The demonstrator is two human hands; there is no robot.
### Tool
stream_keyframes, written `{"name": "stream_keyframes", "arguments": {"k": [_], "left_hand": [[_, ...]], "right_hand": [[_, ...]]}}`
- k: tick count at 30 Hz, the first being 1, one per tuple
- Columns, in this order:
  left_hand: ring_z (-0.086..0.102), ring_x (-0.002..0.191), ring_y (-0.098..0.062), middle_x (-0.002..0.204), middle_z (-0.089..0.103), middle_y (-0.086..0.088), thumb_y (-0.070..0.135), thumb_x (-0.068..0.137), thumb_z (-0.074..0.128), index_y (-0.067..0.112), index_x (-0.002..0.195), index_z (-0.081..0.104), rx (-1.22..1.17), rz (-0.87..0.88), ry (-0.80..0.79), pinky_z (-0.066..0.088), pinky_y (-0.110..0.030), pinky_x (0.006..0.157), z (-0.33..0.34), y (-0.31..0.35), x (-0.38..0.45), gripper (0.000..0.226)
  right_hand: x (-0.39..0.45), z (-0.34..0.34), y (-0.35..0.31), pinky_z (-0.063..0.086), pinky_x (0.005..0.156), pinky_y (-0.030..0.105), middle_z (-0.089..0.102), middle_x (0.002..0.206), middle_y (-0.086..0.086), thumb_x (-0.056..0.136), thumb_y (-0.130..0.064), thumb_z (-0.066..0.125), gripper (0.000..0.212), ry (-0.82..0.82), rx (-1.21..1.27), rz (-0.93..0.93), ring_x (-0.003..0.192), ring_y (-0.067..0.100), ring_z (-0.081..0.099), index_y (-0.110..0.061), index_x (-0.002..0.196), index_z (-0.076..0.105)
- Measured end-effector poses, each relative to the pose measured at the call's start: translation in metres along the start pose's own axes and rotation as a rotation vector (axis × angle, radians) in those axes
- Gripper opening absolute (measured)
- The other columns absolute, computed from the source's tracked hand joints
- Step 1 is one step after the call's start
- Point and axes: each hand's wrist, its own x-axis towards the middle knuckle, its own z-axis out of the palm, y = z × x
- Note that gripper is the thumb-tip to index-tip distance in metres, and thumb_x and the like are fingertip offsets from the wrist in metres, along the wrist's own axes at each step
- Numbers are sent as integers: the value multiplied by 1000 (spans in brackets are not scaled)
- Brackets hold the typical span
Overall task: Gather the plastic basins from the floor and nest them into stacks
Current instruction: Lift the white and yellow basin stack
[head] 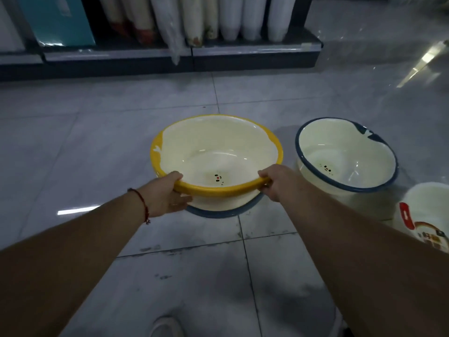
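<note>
A cream basin with a yellow rim [216, 152] sits tilted inside a blue-rimmed basin [218, 212], of which only the near edge shows beneath it. My left hand [167, 193] grips the yellow rim at its near left, thumb over the top. On the near right of the same rim, my right hand [274, 181] curls its fingers round the edge. A second cream basin with a blue rim [345, 154] stands alone on the floor to the right, tilted.
A white tub with a red label [427, 215] stands at the right edge. A low shelf [170, 54] with stacked white and patterned basins runs along the back. Grey floor tiles [85, 142] lie around. A shoe tip [165, 324] shows at the bottom.
</note>
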Motion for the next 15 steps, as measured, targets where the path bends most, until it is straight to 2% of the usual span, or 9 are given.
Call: {"name": "stream_keyframes", "arguments": {"k": [2,4,6,9,11,12,13,14,15], "left_hand": [[71,87,-30,114,65,-14,46,95,57,7,109,56,82,-14,9,59,-37,70,-5,-5,6,41],[71,91,-29,111,70,-13,49,96,55,5,111,61,183,-5,35,58,-36,73,-6,-8,9,47],[70,88,-27,105,72,-12,48,98,51,4,113,62,256,1,65,57,-34,74,-2,-14,10,47],[67,77,-23,93,72,-10,38,102,46,4,117,59,348,-57,100,54,-32,69,5,-27,12,39],[66,77,-24,89,72,-9,33,102,45,3,119,60,388,-126,93,53,-33,73,9,-35,12,37],[66,79,-25,90,72,-10,33,102,45,2,120,60,414,-156,81,53,-35,77,10,-38,12,39],[65,81,-26,94,72,-11,37,102,45,2,121,59,468,-181,68,54,-37,79,11,-40,10,42],[63,83,-28,100,71,-13,42,102,43,1,124,57,566,-197,60,54,-38,80,10,-42,8,49],[62,86,-30,109,69,-15,50,101,41,1,127,55,770,-189,54,53,-38,80,9,-43,7,57]], "right_hand": [[6,1,2,55,87,38,58,107,12,90,1,64,14,-9,50,19,76,20,54,-2,100,56],[12,-1,3,54,83,36,58,106,11,91,-1,65,19,-2,50,15,75,21,55,-3,106,54],[12,0,8,54,81,35,58,101,11,91,-1,65,16,21,39,13,76,22,57,-2,103,54],[15,3,18,56,89,40,59,99,15,92,0,62,10,61,-132,2,86,24,60,-1,90,53],[18,1,27,53,95,43,59,99,18,94,3,55,7,69,-260,-12,79,24,57,0,89,52],[21,-4,31,52,98,43,59,105,20,95,4,52,5,39,-350,-28,79,24,56,0,97,54],[25,-7,34,51,99,42,59,115,21,96,3,49,16,15,-447,-63,86,26,56,0,111,55],[28,-8,35,50,100,40,57,123,19,96,1,48,29,-2,-561,-96,95,27,57,0,124,54],[27,-11,38,47,101,39,55,131,18,98,-3,47,36,9,-722,-101,107,28,57,1,133,51]]}}
